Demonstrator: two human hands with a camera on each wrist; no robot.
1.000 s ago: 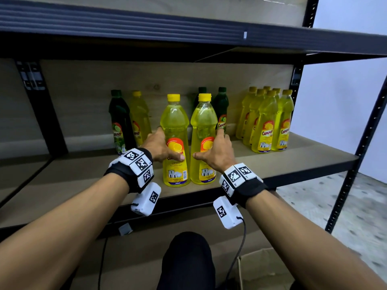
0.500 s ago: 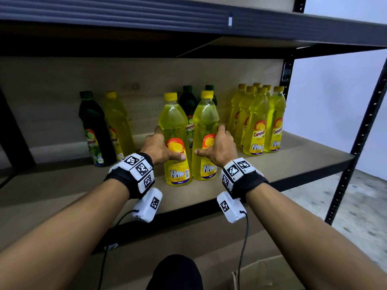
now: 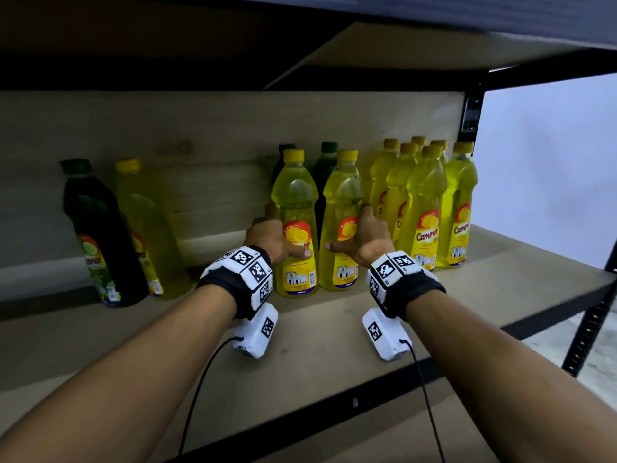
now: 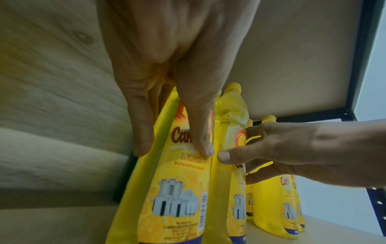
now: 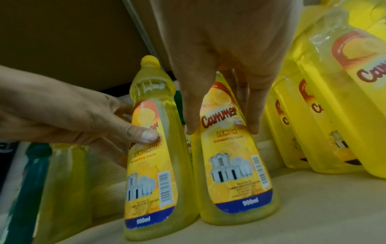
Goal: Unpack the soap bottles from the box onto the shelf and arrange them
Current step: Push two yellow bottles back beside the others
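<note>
Two yellow lemon soap bottles stand side by side on the wooden shelf [image 3: 317,345]. My left hand [image 3: 277,240] grips the left bottle [image 3: 295,202] at its label, thumb in front and fingers behind. My right hand [image 3: 364,238] grips the right bottle [image 3: 342,202] the same way. In the left wrist view my left hand [image 4: 173,148] pinches its bottle [image 4: 177,189], and the right hand [image 4: 292,153] holds the neighbouring bottle [image 4: 229,132]. In the right wrist view my right hand [image 5: 221,128] clasps its bottle [image 5: 236,173] beside the left bottle [image 5: 150,181]. The bottles' bases rest on the board.
Several yellow bottles [image 3: 430,212] cluster close on the right. Two dark green bottles [image 3: 329,162] stand right behind the held pair. A green bottle [image 3: 100,235] and a yellow one [image 3: 150,228] stand at the left. An upper shelf [image 3: 434,38] hangs overhead; a black post [image 3: 470,111] stands behind the cluster.
Both hands have slid their bottles back and to the right on the shelf, close to the green bottles and the yellow cluster. The head has come nearer.
</note>
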